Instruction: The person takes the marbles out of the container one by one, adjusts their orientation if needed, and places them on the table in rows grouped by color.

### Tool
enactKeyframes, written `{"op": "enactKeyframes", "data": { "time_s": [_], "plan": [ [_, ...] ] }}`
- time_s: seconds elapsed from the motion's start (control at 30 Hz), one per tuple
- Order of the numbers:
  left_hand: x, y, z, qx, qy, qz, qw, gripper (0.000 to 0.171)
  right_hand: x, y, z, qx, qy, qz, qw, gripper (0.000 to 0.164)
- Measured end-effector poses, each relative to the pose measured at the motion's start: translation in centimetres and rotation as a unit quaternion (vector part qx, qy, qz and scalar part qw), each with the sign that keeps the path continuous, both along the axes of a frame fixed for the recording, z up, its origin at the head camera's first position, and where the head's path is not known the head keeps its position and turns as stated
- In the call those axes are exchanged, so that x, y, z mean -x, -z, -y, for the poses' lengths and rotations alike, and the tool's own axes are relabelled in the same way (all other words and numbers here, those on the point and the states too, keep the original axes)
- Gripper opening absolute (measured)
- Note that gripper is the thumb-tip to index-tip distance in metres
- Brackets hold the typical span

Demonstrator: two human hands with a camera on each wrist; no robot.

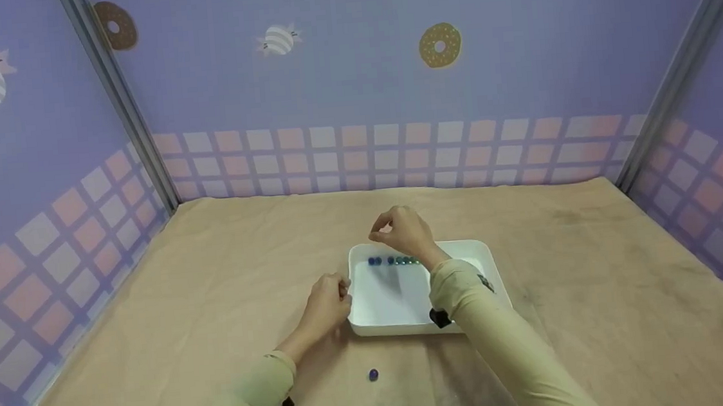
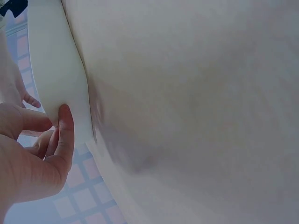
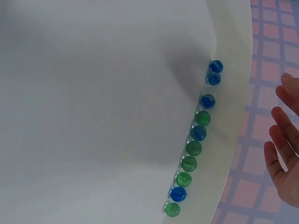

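A white tray (image 1: 401, 296) sits on the table. Along its far wall runs a row of several blue and green glass marbles (image 3: 194, 148), with a small gap before the two blue marbles (image 3: 214, 72) at one end. My left hand (image 1: 327, 302) pinches the tray's left edge; the left wrist view shows fingertips against the wall and rim. Above the far rim hovers my right hand (image 1: 404, 230), fingers loosely bent and apart in the right wrist view, with nothing visible between them. A single dark marble (image 1: 373, 375) lies on the table in front of the tray.
A tan cloth (image 1: 214, 292) covers the table. Purple patterned walls (image 1: 351, 75) close it in at the back and both sides, with grey metal posts (image 1: 128, 111) at the corners.
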State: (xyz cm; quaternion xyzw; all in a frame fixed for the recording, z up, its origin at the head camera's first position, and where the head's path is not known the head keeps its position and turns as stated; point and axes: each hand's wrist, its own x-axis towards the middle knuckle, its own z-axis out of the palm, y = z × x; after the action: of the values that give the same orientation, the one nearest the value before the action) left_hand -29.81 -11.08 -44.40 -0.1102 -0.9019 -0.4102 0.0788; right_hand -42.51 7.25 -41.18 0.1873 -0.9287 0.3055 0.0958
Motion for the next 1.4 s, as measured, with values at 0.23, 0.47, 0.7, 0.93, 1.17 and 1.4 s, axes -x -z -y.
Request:
{"op": "enactKeyframes", "data": {
  "time_s": [0.23,0.47,0.7,0.93,1.17,1.4],
  "plan": [
    [0.0,0.1,0.0,-0.001,-0.002,-0.003,1.0,0.014,0.3,-0.1,0.1,-0.051,-0.052,-0.011,0.997,0.011],
    [0.0,0.1,-0.1,0.003,-0.005,-0.002,1.0,0.014,0.5,0.3,0.0,-0.1,-0.092,-0.022,0.99,0.009],
    [0.0,0.0,0.0,0.024,0.0,-0.01,0.9997,0.014,0.7,0.6,-0.2,-0.148,-0.108,-0.032,0.983,0.01],
    [0.1,0.1,0.1,0.021,-0.002,0.001,0.9998,0.017,1.0,0.8,0.0,-0.164,-0.15,-0.039,0.974,0.011],
    [0.1,0.1,0.1,0.021,-0.008,0.009,0.9997,0.017,1.4,1.3,0.3,-0.164,-0.189,-0.019,0.968,0.015],
    [0.0,0.0,0.1,0.015,-0.007,0.012,0.9998,0.017,1.7,2.1,0.3,-0.168,-0.186,-0.009,0.968,0.016]
  ]
}}
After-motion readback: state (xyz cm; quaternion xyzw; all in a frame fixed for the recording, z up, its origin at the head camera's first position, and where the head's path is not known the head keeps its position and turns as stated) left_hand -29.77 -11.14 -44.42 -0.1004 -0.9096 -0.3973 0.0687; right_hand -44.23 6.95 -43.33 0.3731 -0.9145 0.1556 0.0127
